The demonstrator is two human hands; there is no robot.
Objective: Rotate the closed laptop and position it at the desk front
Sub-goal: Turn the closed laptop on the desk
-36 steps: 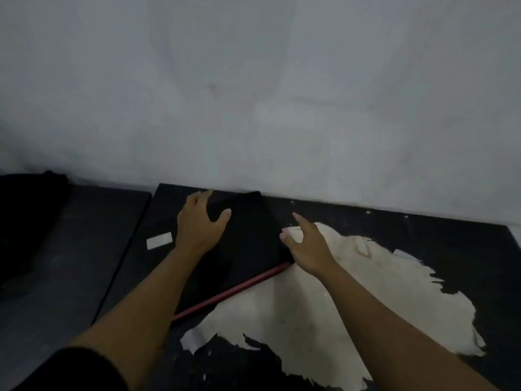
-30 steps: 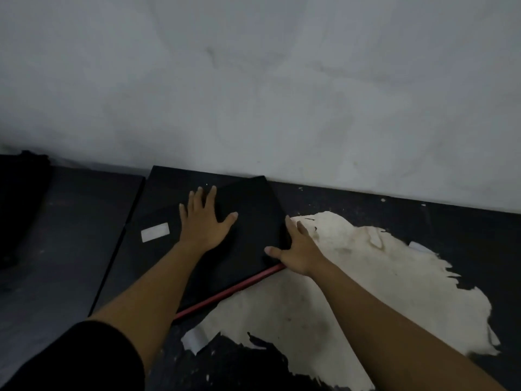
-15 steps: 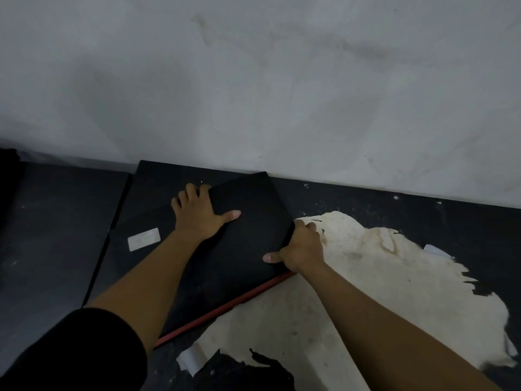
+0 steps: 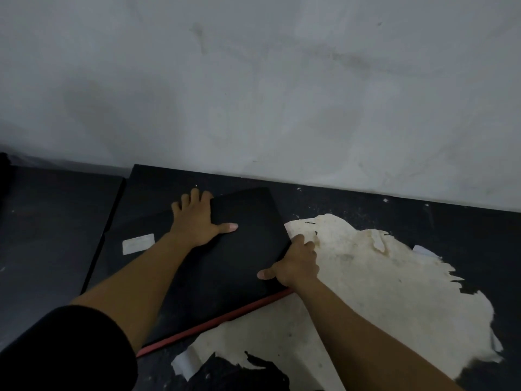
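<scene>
The closed black laptop (image 4: 236,266) lies skewed on the dark desk (image 4: 465,238), with a red strip along its near edge. My left hand (image 4: 197,221) lies on the lid's far left part, fingers curled over the far edge and thumb stretched across the lid. My right hand (image 4: 296,266) grips the laptop's right edge near the front corner, thumb on top and fingers wrapped under the side.
A grey wall (image 4: 282,94) runs close behind the desk. A large pale patch of torn surface (image 4: 380,292) spreads right of the laptop. A white sticker (image 4: 138,243) sits left of my forearm. A second dark desk top (image 4: 50,235) adjoins on the left.
Both hands reached the laptop and closed on it: the left settled on the lid, the right wrapped round the right edge. The laptop's skew looks about the same.
</scene>
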